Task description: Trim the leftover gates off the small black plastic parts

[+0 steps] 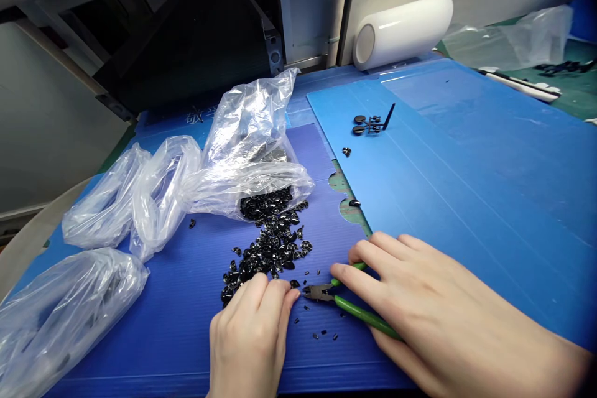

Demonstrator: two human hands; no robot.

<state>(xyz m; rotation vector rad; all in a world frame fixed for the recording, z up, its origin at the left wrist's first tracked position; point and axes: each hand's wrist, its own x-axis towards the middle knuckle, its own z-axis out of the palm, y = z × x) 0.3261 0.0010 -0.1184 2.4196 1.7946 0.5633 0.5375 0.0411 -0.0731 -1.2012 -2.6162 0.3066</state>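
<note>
My right hand (401,298) is wrapped round the green-handled side cutters (364,316), whose dark jaws (317,291) point left. Just off the jaw tips, my left hand (254,323) has its fingers pinched together beside a small black half-round plastic part (294,284). Whether that part sits in the pinch or only touches the fingertips is hard to see. Beyond the left hand lies a heap of glossy black plastic parts (273,242), spilling from the mouth of a clear plastic bag (261,130). Tiny black offcuts (324,332) are scattered below the cutters.
More clear plastic bags (163,193) lie at the left, one nearer me (79,311). On the light blue sheet (443,168) at the right are a black sprue with round parts (370,124) and a small black piece (346,152). A white roll (403,31) lies at the back.
</note>
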